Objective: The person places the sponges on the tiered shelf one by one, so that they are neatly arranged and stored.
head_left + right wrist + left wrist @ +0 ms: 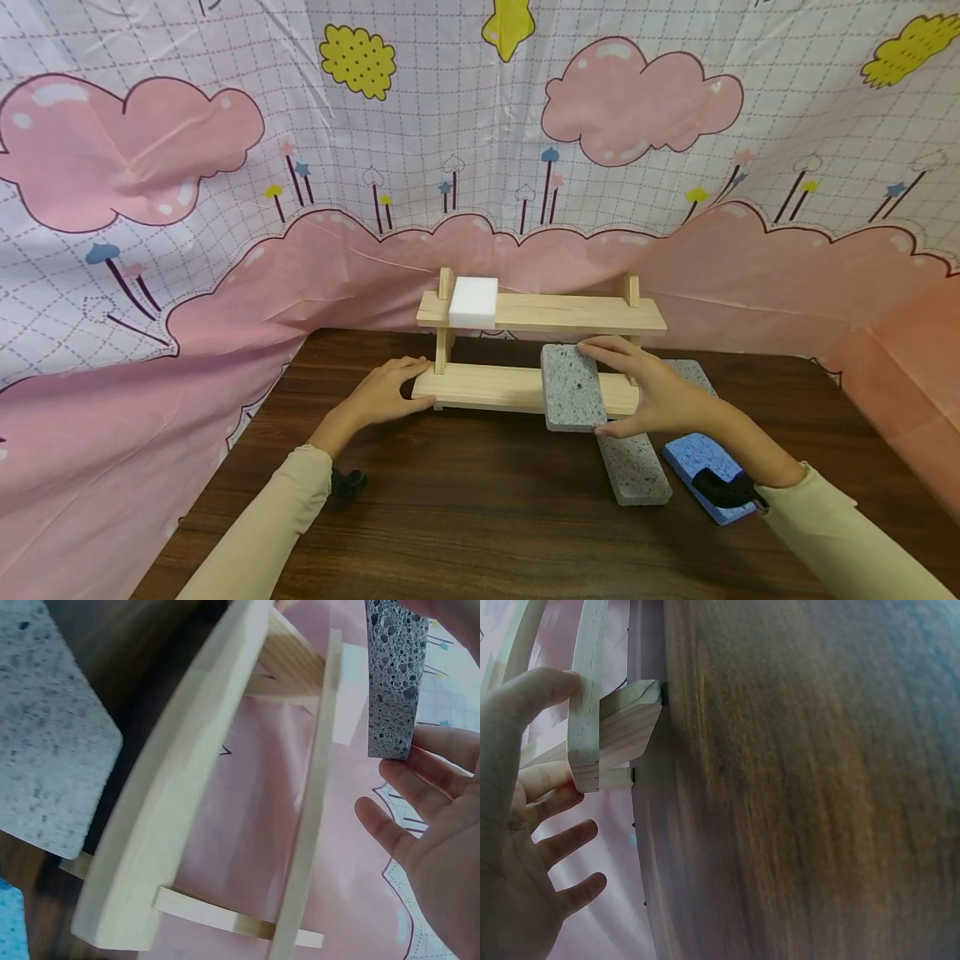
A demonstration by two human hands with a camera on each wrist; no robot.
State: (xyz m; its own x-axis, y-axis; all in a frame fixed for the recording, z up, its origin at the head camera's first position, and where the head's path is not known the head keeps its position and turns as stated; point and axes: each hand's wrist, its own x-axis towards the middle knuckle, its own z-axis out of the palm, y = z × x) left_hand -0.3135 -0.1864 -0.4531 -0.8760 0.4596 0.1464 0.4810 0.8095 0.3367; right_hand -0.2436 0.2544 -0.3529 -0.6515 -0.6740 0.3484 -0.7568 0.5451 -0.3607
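A two-tier wooden shelf rack stands at the back of the table. My left hand grips the left end of its lower board, thumb at the front edge; in the left wrist view two fingers touch the board and the others are spread. My right hand pinches a grey speckled sponge between thumb and fingertips, holding it up before the lower tier's right part. Its porous edge shows in the right wrist view. On the upper tier, a white rectangular block lies at the left.
Below the right hand, a second grey speckled sponge lies on the dark wooden table. A blue sponge rests to its right, partly behind a black wrist mount. Another grey piece shows behind the right hand. A patterned cloth hangs behind.
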